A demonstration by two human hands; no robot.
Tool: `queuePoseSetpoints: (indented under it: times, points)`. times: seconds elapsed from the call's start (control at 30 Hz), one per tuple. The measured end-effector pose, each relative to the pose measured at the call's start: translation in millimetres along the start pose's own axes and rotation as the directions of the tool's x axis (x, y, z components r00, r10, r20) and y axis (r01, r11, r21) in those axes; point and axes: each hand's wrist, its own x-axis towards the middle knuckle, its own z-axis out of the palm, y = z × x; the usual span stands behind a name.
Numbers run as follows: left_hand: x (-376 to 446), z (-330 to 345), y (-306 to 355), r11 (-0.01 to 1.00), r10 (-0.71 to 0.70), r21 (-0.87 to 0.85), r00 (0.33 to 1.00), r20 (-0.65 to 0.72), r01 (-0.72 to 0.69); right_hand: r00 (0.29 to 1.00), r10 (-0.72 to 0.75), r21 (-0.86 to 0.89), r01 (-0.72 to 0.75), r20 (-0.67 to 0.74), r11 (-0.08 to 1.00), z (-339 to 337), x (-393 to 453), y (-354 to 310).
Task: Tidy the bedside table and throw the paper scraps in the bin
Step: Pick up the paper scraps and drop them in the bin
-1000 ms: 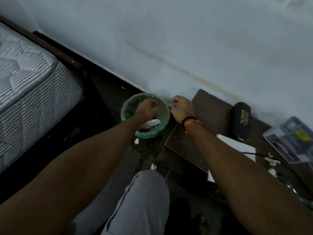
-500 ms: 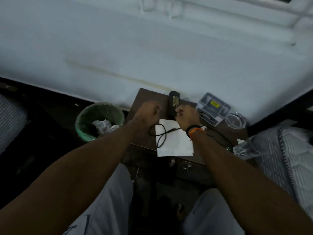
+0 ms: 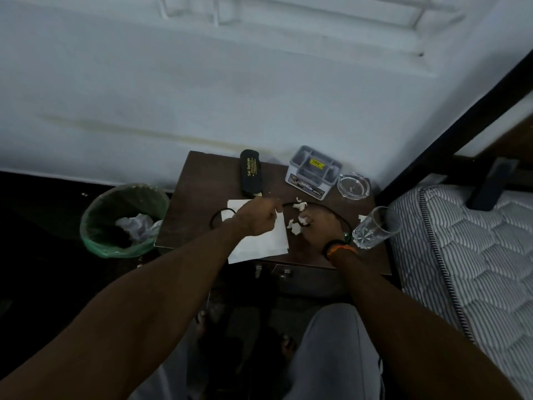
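Small white paper scraps (image 3: 294, 227) lie on the dark bedside table (image 3: 202, 192), some further back (image 3: 300, 205). My left hand (image 3: 258, 219) hovers over a white paper sheet (image 3: 259, 246), fingers pinched with a small white bit at the tips. My right hand (image 3: 321, 226), with an orange wristband, rests among the scraps, its fingers curled on one. The green-lined bin (image 3: 96, 241) stands on the floor left of the table with crumpled paper inside.
On the table are a black glasses case (image 3: 250, 176), a grey box (image 3: 313, 171), a glass ashtray (image 3: 353, 186), a tumbler (image 3: 372, 229) by my right wrist and a black cable (image 3: 217, 216). A striped mattress (image 3: 461, 255) borders the right. The wall is behind.
My view swung from the bin to the table. Both hands left the bin, crossed to the table and moved right onto the scraps.
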Motion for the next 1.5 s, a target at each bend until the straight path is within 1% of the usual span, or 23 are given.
queuePoseSetpoints:
  times: [0.1,0.27,0.37,0.47,0.53,0.6,0.67,0.73,0.8,0.9,1.07,1.17,1.3,1.43,1.5]
  points:
    - [4.2,7.7,-0.9,1.000,0.004,0.013,1.000,-0.006,-0.004,0.999,-0.042,0.015,0.042,0.003,0.999,14.0,1.4,0.8]
    - [10.8,13.0,-4.1,1.000,0.010,-0.019,1.000,-0.015,-0.010,0.995,-0.095,-0.067,0.097,0.039,0.993,31.8,8.0,-6.5]
    - [16.2,13.9,-6.1,1.000,0.001,-0.021,1.000,0.002,-0.001,0.991,-0.130,-0.137,0.125,-0.029,0.983,38.8,7.9,-9.2]
    - [22.2,15.5,-5.8,1.000,0.002,-0.021,1.000,-0.005,-0.002,0.987,-0.140,-0.110,0.131,-0.083,0.985,38.9,8.8,-10.1]
    - [27.3,16.6,-2.9,1.000,0.012,-0.012,1.000,-0.014,-0.012,0.985,-0.113,-0.038,0.109,-0.130,0.993,34.4,10.3,-6.3]
    - [33.7,18.8,1.7,0.999,0.035,-0.016,0.999,-0.036,-0.035,0.976,-0.047,0.062,0.062,-0.214,0.996,27.9,10.2,0.6]
    - [40.6,21.3,6.6,0.998,0.061,-0.014,0.997,-0.037,-0.061,0.952,0.082,0.230,-0.013,-0.294,0.973,20.6,8.8,9.6]
    - [48.0,25.0,10.4,0.996,0.085,0.000,0.996,0.004,-0.085,0.914,0.215,0.390,-0.069,-0.345,0.918,14.6,8.7,20.9]
    - [53.5,29.3,13.5,0.994,0.111,-0.004,0.993,0.049,-0.111,0.888,0.285,0.451,-0.102,-0.360,0.887,11.2,9.5,30.4]
    - [62.2,38.0,17.0,0.993,0.116,0.004,0.986,0.119,-0.117,0.882,0.298,0.449,-0.113,-0.365,0.886,10.4,12.0,40.7]
    - [72.0,45.3,21.4,0.994,0.100,0.026,0.986,0.133,-0.104,0.882,0.295,0.466,-0.100,-0.366,0.879,13.1,14.4,48.0]
    - [74.3,49.2,22.7,0.993,0.083,0.079,0.993,0.088,-0.090,0.884,0.297,0.463,-0.107,-0.360,0.880,14.7,15.6,50.5]
    - [75.5,52.4,24.7,0.997,0.005,0.079,1.000,0.022,-0.007,0.880,0.305,0.463,-0.113,-0.364,0.879,15.4,14.3,52.6]
    - [74.7,56.1,28.6,0.991,-0.004,0.137,1.000,0.008,0.002,0.875,0.305,0.468,-0.105,-0.375,0.878,12.3,12.0,51.5]
    - [74.7,54.6,28.9,0.991,-0.007,0.133,1.000,0.020,0.005,0.876,0.302,0.476,-0.097,-0.376,0.874,10.3,11.2,49.9]
